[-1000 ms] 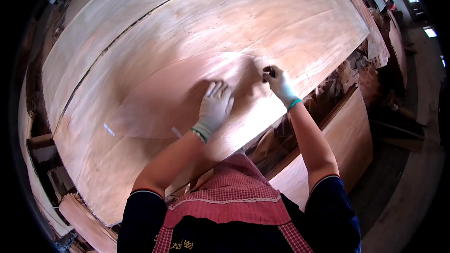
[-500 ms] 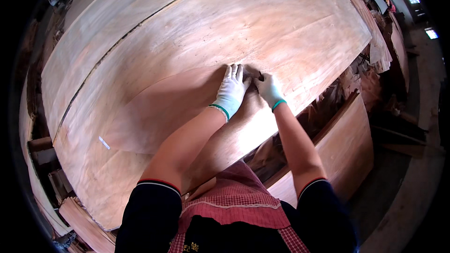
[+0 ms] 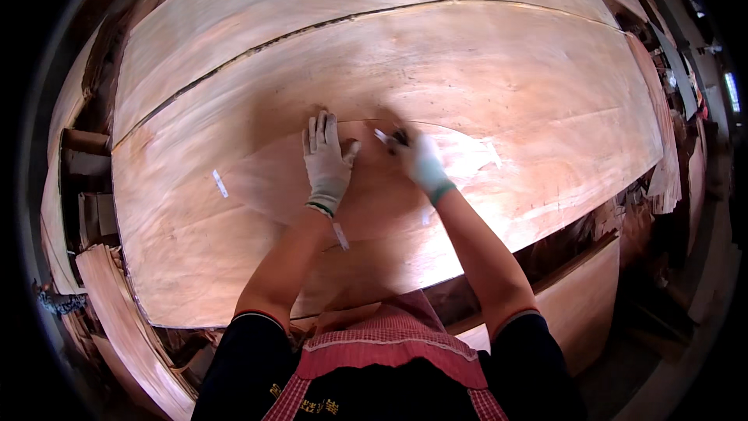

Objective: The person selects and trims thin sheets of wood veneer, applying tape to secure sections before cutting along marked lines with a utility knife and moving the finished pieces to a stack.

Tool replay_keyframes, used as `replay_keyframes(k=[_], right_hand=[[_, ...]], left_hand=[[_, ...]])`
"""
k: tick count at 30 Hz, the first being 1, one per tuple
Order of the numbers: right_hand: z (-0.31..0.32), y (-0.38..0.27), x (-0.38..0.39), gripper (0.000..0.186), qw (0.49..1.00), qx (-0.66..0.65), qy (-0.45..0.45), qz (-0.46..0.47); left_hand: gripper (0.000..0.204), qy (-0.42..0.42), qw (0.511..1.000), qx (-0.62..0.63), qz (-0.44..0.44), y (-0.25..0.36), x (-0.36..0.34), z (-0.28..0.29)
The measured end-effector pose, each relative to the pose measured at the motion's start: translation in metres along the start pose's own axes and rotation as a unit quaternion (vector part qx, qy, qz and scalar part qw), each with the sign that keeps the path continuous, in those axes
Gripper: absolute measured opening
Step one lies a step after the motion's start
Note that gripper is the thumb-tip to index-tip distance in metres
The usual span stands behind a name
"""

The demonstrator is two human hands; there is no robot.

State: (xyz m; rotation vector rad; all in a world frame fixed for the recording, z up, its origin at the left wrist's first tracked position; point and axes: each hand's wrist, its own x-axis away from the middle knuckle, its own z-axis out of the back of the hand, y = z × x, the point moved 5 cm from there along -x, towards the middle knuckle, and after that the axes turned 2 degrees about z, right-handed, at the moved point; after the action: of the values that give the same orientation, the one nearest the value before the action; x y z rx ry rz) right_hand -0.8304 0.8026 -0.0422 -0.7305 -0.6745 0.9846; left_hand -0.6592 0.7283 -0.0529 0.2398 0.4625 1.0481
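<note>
A large sheet of pale wood veneer [image 3: 514, 54] lies spread in front of me. On it is a pinkish, leaf-shaped piece of veneer [image 3: 269, 179] with a curved far edge. My left hand [image 3: 324, 160], in a white glove with a green cuff, rests flat on that piece, fingers stretched out. My right hand [image 3: 421, 162], gloved alike and smeared by motion, is closed on a small dark tool [image 3: 400, 137] whose kind I cannot make out. A short white tape strip [image 3: 381, 136] shows beside its fingertips. Other tape strips [image 3: 340, 235] lie on the veneer around the piece.
A dark split [image 3: 273, 45] runs across the far part of the sheet. Loose veneer strips [image 3: 128, 327] lie at the lower left, and another wood panel [image 3: 580, 296] leans at the lower right. Torn scraps [image 3: 631, 222] lie beyond the right edge. A dark object sits at the far right.
My view has shifted. My hands have moved apart, with the left flat on the leaf-shaped piece. A white tape strip now shows at my right fingertips, and more strips are in sight.
</note>
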Motion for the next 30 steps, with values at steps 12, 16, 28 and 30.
replay_keyframes(k=[12, 16, 28, 30], right_hand=[[-0.06, -0.004, -0.01, 0.024, 0.983, 0.074, 0.159, 0.044], [-0.02, 0.038, -0.028, 0.025, 0.986, -0.096, 0.121, -0.058], [0.092, 0.146, 0.192, 0.023, 0.946, -0.198, 0.178, -0.187], [0.106, 0.173, 0.259, 0.021, 0.932, -0.137, 0.251, -0.224]], left_hand=[[0.045, -0.16, 0.964, -0.062, -0.205, -0.006, -0.013, -0.021], [0.048, -0.088, 0.978, 0.061, -0.18, 0.036, -0.029, -0.006], [0.04, -0.059, 0.896, 0.439, 0.041, -0.129, 0.01, 0.045], [0.043, -0.016, 0.921, 0.333, 0.203, -0.204, 0.101, 0.092]])
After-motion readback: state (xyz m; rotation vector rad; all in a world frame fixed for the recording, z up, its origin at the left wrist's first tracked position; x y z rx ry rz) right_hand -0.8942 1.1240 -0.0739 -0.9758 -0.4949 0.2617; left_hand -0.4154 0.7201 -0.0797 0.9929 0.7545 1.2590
